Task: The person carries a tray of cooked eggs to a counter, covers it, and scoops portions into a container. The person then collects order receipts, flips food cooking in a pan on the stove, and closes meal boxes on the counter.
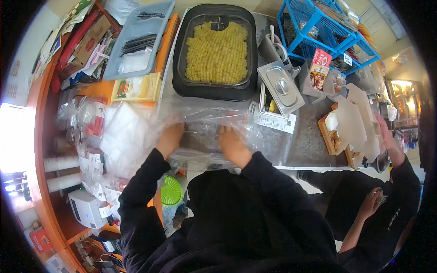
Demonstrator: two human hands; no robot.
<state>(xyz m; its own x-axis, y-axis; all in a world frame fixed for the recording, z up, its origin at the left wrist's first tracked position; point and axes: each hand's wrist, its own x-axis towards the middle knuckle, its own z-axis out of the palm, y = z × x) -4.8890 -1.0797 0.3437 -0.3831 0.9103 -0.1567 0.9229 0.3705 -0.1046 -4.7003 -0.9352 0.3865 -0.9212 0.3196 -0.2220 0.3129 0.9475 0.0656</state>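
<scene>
A large clear plastic bag [200, 136] lies across the near edge of the metal counter, crumpled and partly see-through. My left hand [171, 138] grips its left part, with the fingertips blurred behind the film. On the right part, my right hand [232, 144] has its fingers curled into the same plastic. Just beyond the bag stands a black pan [177, 86] filled with yellow, curly food that looks like pasta, with a clear cover over it. Left of my left hand is a pile of thin white plastic bags [120, 129].
A steel container with a lid [281, 86] sits on a printed paper slip [273, 119]. Open food boxes [334, 132] are at the right, beside a co-worker [387, 195]. Blue baskets [314, 27] and a blue tray of black cutlery [157, 41] stand behind.
</scene>
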